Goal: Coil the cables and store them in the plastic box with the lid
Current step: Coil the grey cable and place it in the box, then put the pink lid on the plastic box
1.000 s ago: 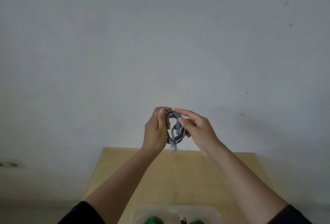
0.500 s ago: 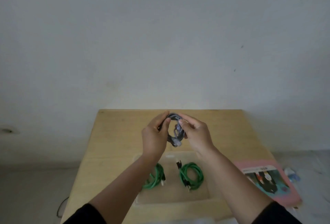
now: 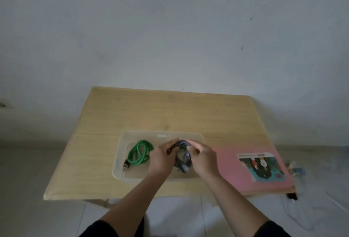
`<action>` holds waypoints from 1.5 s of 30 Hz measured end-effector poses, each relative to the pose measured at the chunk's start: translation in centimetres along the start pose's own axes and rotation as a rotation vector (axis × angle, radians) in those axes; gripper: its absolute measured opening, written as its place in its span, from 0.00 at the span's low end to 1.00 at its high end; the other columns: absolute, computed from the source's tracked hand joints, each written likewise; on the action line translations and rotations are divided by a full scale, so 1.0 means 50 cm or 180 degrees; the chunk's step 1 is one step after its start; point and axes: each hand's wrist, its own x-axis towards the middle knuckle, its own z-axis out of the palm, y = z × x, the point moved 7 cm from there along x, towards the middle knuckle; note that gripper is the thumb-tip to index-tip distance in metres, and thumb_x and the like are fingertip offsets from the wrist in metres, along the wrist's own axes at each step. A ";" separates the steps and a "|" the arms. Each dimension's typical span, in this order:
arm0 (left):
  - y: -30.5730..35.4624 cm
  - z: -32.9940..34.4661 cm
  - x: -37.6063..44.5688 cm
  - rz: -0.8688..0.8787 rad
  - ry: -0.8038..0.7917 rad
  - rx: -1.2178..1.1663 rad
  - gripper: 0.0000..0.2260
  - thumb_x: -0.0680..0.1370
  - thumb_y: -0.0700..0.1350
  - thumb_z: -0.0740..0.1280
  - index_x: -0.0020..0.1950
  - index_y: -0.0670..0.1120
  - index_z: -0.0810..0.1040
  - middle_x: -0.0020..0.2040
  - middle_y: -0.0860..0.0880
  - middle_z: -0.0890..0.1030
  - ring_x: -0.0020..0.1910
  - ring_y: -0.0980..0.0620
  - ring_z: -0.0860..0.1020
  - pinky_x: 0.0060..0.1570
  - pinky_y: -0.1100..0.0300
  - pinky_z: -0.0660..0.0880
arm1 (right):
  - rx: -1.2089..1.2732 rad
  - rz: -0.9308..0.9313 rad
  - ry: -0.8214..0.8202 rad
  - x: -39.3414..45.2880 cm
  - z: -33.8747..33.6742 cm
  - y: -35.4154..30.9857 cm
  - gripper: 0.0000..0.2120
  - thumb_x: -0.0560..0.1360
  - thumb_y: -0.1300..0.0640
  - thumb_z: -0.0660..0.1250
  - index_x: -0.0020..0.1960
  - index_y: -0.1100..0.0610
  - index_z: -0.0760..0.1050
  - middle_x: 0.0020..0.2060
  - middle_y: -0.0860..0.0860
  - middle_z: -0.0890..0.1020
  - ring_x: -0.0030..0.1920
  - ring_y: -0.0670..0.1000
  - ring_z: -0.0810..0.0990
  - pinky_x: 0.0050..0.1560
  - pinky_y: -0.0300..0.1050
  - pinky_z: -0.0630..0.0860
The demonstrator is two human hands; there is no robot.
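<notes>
A coiled grey cable (image 3: 182, 157) is held between both hands, low over the right half of a clear plastic box (image 3: 120, 153). My left hand (image 3: 162, 159) grips the coil's left side and my right hand (image 3: 204, 158) grips its right side. A coiled green cable (image 3: 140, 152) lies inside the box on the left. A second green coil seen earlier is hidden behind my hands. Whether the grey coil touches the box floor is unclear.
The box stands on a small wooden table (image 3: 166, 112) against a pale wall. A pink flat board with a picture label (image 3: 251, 168) lies on the table's right side. Small items and a thin wire lie on the floor at the right (image 3: 294, 168).
The view has tilted down, so the whole table shows. Both hands have lowered the grey coil from above the table's far part into the box.
</notes>
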 end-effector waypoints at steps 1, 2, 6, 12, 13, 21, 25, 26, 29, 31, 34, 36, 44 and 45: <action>-0.001 0.003 0.001 -0.0043 0.0021 0.0030 0.14 0.76 0.43 0.67 0.61 0.49 0.78 0.58 0.50 0.82 0.54 0.57 0.79 0.51 0.74 0.68 | -0.0134 -0.0083 0.0007 0.004 0.004 0.003 0.14 0.77 0.58 0.63 0.62 0.54 0.77 0.57 0.51 0.82 0.56 0.49 0.79 0.49 0.30 0.69; -0.001 0.005 0.004 -0.0055 0.0040 0.0074 0.13 0.76 0.43 0.67 0.61 0.49 0.79 0.57 0.50 0.82 0.54 0.56 0.79 0.51 0.74 0.68 | -0.0298 -0.0176 0.0029 0.008 0.006 0.004 0.14 0.77 0.58 0.63 0.62 0.54 0.77 0.56 0.52 0.82 0.55 0.50 0.80 0.49 0.32 0.71; 0.009 0.018 0.017 0.0159 -0.0071 0.0533 0.13 0.77 0.41 0.65 0.61 0.48 0.79 0.57 0.48 0.82 0.55 0.52 0.80 0.52 0.72 0.69 | -0.0900 -0.0402 -0.0001 0.026 0.030 0.016 0.16 0.77 0.60 0.62 0.64 0.55 0.75 0.54 0.58 0.80 0.52 0.57 0.79 0.51 0.44 0.73; 0.028 0.047 0.014 0.0650 -0.0411 0.1044 0.13 0.79 0.38 0.59 0.62 0.42 0.77 0.59 0.43 0.81 0.57 0.48 0.78 0.52 0.71 0.65 | -0.1500 -0.0870 -0.0343 0.018 0.079 0.033 0.20 0.76 0.62 0.62 0.68 0.62 0.69 0.61 0.59 0.75 0.62 0.58 0.72 0.59 0.48 0.72; 0.025 0.049 0.012 0.0709 -0.0452 0.1116 0.14 0.79 0.38 0.59 0.63 0.41 0.76 0.60 0.42 0.80 0.58 0.46 0.77 0.55 0.67 0.67 | -0.1578 -0.0984 -0.0337 0.016 0.078 0.033 0.22 0.74 0.61 0.66 0.66 0.63 0.70 0.60 0.58 0.76 0.61 0.57 0.73 0.59 0.47 0.73; 0.020 0.039 -0.007 0.0823 -0.0442 0.1234 0.19 0.82 0.47 0.53 0.71 0.44 0.67 0.71 0.45 0.69 0.70 0.49 0.66 0.66 0.63 0.61 | -0.1994 -0.1443 0.0357 -0.020 0.028 0.022 0.21 0.80 0.56 0.49 0.61 0.66 0.74 0.58 0.59 0.80 0.65 0.60 0.74 0.63 0.51 0.71; 0.013 0.035 -0.016 0.0916 -0.0497 0.1267 0.19 0.82 0.49 0.52 0.71 0.44 0.66 0.71 0.46 0.69 0.70 0.49 0.66 0.66 0.60 0.63 | -0.1906 -0.1302 0.0458 -0.039 0.020 0.027 0.25 0.81 0.51 0.46 0.62 0.64 0.75 0.58 0.57 0.80 0.64 0.58 0.74 0.64 0.49 0.68; 0.011 0.034 -0.017 0.0946 -0.0491 0.1289 0.19 0.82 0.49 0.52 0.71 0.43 0.66 0.70 0.45 0.70 0.69 0.49 0.66 0.65 0.59 0.64 | -0.1905 -0.1289 0.0441 -0.043 0.021 0.026 0.26 0.81 0.50 0.45 0.62 0.64 0.75 0.58 0.57 0.80 0.64 0.58 0.74 0.65 0.48 0.68; 0.013 0.031 -0.019 0.1034 -0.0476 0.1331 0.19 0.82 0.48 0.53 0.70 0.42 0.67 0.69 0.44 0.71 0.68 0.48 0.68 0.64 0.57 0.66 | -0.1949 -0.1254 0.0436 -0.047 0.021 0.024 0.26 0.81 0.50 0.45 0.62 0.64 0.75 0.58 0.57 0.81 0.64 0.57 0.75 0.64 0.47 0.68; 0.017 0.031 -0.021 0.1144 -0.0447 0.1338 0.19 0.82 0.47 0.53 0.70 0.41 0.68 0.68 0.43 0.72 0.68 0.46 0.68 0.65 0.57 0.66 | -0.1942 -0.1221 0.0367 -0.048 0.020 0.020 0.26 0.81 0.50 0.45 0.61 0.64 0.75 0.58 0.58 0.81 0.63 0.58 0.75 0.64 0.49 0.69; 0.033 0.034 -0.022 0.1276 -0.0309 0.1331 0.18 0.81 0.45 0.55 0.68 0.39 0.70 0.66 0.41 0.73 0.67 0.44 0.69 0.66 0.56 0.64 | -0.1888 -0.1226 0.0394 -0.052 0.001 0.014 0.24 0.80 0.52 0.48 0.62 0.65 0.75 0.58 0.59 0.80 0.63 0.59 0.75 0.62 0.53 0.73; 0.058 0.045 -0.025 0.1337 -0.0211 0.1282 0.17 0.81 0.44 0.55 0.66 0.37 0.71 0.64 0.38 0.75 0.66 0.41 0.70 0.66 0.52 0.65 | -0.1873 -0.1216 0.0466 -0.056 -0.021 0.014 0.21 0.79 0.53 0.52 0.61 0.65 0.74 0.58 0.60 0.80 0.62 0.60 0.75 0.61 0.53 0.74; 0.203 0.190 -0.106 0.1865 -0.0164 0.1023 0.19 0.79 0.46 0.52 0.63 0.37 0.74 0.60 0.38 0.78 0.63 0.42 0.74 0.61 0.53 0.70 | -0.2060 -0.0868 0.0660 -0.060 -0.164 0.120 0.23 0.79 0.50 0.50 0.61 0.64 0.74 0.57 0.60 0.80 0.62 0.59 0.76 0.58 0.52 0.75; 0.205 0.221 -0.118 0.1840 -0.0208 0.1017 0.20 0.79 0.47 0.51 0.63 0.38 0.74 0.60 0.39 0.78 0.63 0.42 0.75 0.61 0.52 0.71 | -0.2096 -0.0791 0.0654 -0.059 -0.183 0.148 0.23 0.78 0.51 0.51 0.61 0.64 0.74 0.57 0.60 0.80 0.63 0.59 0.76 0.58 0.53 0.76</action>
